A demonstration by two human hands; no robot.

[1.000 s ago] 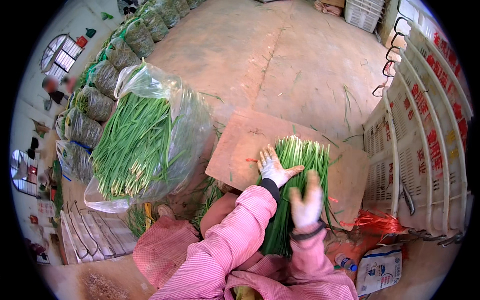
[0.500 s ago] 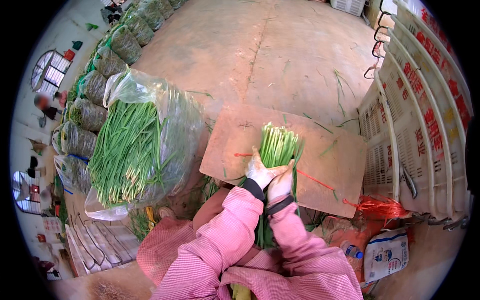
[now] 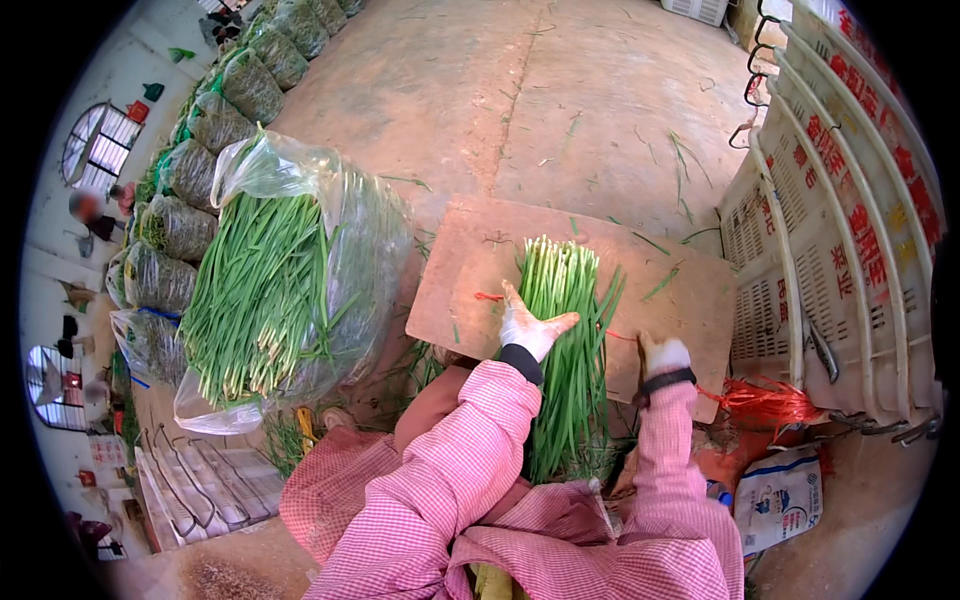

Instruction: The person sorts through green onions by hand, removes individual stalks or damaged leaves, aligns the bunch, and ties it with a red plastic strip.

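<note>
I see a reddish-brown floor (image 3: 620,120) littered with stray leaves, and on it a flat board (image 3: 690,290), set askew. The bunch of green stalks (image 3: 565,380) lies across the board, pale ends away from the wearer, covering the middle of a red tie (image 3: 622,336). The left hand (image 3: 537,325) is spread on the bunch, thumb across it. The right hand (image 3: 662,352) is at the tie's right end; I can't tell whether its fingers grip it. An open plastic bag (image 3: 370,260) of greens crowds the left; pale crates (image 3: 880,320) block the right, near red strips (image 3: 765,400). Filled bags (image 3: 250,85) line the far left.
</note>
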